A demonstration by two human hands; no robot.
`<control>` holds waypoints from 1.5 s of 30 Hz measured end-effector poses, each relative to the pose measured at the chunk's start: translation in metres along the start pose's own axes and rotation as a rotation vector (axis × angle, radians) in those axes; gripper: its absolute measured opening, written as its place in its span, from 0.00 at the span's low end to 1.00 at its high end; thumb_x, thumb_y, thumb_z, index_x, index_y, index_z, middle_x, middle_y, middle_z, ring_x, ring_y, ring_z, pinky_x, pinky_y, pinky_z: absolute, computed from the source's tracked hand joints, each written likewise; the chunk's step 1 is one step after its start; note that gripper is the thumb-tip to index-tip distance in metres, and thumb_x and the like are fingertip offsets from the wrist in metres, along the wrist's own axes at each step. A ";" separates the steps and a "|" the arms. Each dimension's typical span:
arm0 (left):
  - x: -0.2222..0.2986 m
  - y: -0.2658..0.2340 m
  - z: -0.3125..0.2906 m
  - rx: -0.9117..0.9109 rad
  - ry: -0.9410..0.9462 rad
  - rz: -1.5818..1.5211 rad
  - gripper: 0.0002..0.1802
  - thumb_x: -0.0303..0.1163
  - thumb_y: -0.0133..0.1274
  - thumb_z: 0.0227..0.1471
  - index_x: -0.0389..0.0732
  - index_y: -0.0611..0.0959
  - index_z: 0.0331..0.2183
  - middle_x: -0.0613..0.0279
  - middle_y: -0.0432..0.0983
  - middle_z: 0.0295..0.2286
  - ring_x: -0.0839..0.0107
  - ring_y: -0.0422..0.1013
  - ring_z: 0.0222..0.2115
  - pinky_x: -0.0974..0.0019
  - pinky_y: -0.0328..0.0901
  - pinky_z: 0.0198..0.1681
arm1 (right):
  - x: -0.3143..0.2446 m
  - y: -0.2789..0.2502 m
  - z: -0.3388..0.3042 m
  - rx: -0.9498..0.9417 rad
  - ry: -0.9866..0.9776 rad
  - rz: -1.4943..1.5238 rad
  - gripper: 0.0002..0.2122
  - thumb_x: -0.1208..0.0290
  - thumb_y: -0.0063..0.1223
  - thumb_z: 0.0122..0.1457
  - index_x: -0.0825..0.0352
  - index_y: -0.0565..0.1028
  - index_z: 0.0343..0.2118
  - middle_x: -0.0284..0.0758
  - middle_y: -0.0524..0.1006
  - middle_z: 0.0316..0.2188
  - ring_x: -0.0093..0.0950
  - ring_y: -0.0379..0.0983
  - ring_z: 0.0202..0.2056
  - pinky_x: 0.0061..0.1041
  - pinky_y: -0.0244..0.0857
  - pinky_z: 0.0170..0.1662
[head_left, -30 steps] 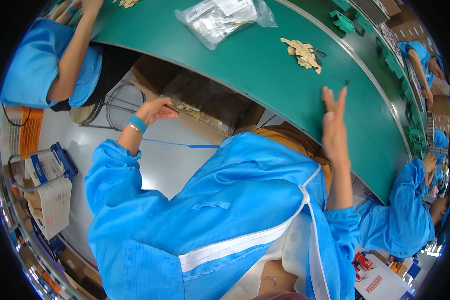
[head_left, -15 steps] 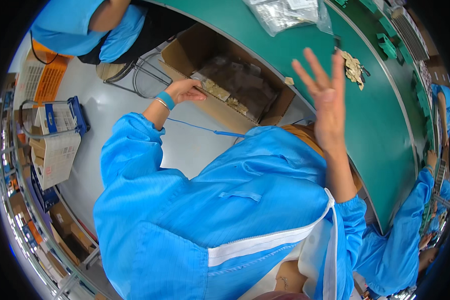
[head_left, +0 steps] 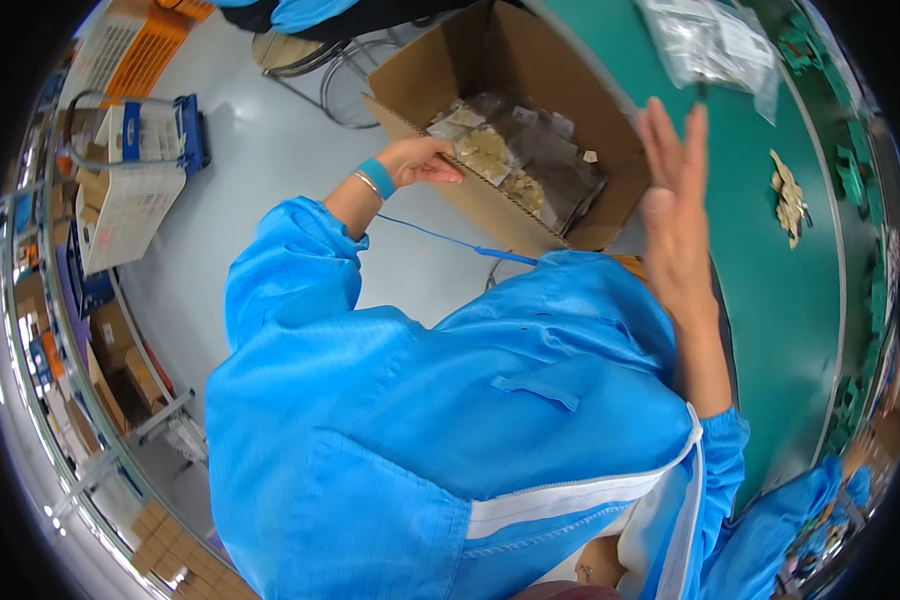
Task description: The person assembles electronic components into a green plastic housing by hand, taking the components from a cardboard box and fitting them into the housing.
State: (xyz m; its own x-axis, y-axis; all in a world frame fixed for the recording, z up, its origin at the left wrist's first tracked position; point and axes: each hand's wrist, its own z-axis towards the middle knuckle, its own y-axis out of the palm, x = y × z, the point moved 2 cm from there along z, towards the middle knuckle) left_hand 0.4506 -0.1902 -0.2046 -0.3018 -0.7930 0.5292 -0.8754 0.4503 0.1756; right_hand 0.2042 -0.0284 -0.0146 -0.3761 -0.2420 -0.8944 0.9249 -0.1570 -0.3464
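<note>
My left hand (head_left: 420, 162) is closed on the near left rim of a cardboard box (head_left: 505, 212), with a blue band around the wrist. Inside the box lie clear bags of small beige pieces (head_left: 485, 152) and dark brown sheeting or bags. A single small beige piece (head_left: 590, 156) shows against the box's inner right side; whether it is falling or resting I cannot tell. My right hand (head_left: 676, 215) is raised beside the green table's edge, fingers stretched out, holding nothing.
On the green table (head_left: 770, 360) lie a small heap of beige pieces (head_left: 790, 200) and clear plastic bags (head_left: 715, 50). A blue cord (head_left: 430, 232) runs below the box. A stool (head_left: 300, 50), a white crate (head_left: 135, 205) and an orange crate (head_left: 150, 55) stand to the left.
The view has shifted, so the box sits further right and shows more of its inside. The small beige piece has gone from the table's edge to the box. My right hand's fingers have drawn closer together.
</note>
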 end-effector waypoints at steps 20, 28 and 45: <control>-0.385 0.027 0.066 0.323 0.087 -1.100 0.07 0.24 0.45 0.51 0.32 0.75 0.33 0.53 0.76 0.30 0.65 0.74 0.32 0.70 0.72 0.39 | 0.026 -0.141 -0.077 0.558 0.068 -0.225 0.26 0.51 0.30 0.63 0.59 0.47 0.60 0.55 0.56 0.56 0.51 0.56 0.56 0.45 0.50 0.58; -0.392 0.061 0.090 0.249 -0.133 -1.098 0.11 0.25 0.47 0.52 0.32 0.72 0.39 0.51 0.71 0.37 0.61 0.70 0.38 0.67 0.68 0.47 | 0.025 -0.137 -0.080 0.604 0.138 -0.219 0.28 0.52 0.30 0.63 0.63 0.44 0.60 0.55 0.57 0.56 0.49 0.58 0.55 0.41 0.54 0.57; -0.189 0.201 0.164 -0.368 0.306 0.303 0.25 0.38 0.52 0.51 0.27 0.74 0.44 0.46 0.72 0.42 0.56 0.72 0.39 0.59 0.67 0.41 | 0.019 -0.135 -0.085 0.700 0.138 -0.083 0.31 0.52 0.34 0.62 0.65 0.41 0.61 0.58 0.58 0.54 0.47 0.63 0.52 0.36 0.58 0.53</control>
State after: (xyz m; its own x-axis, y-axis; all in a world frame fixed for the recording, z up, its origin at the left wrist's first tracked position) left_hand 0.2694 -0.0170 -0.4052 -0.3476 -0.4755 0.8081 -0.5611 0.7960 0.2270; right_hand 0.0768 0.0693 -0.0092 -0.3905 -0.0866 -0.9165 0.6228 -0.7580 -0.1937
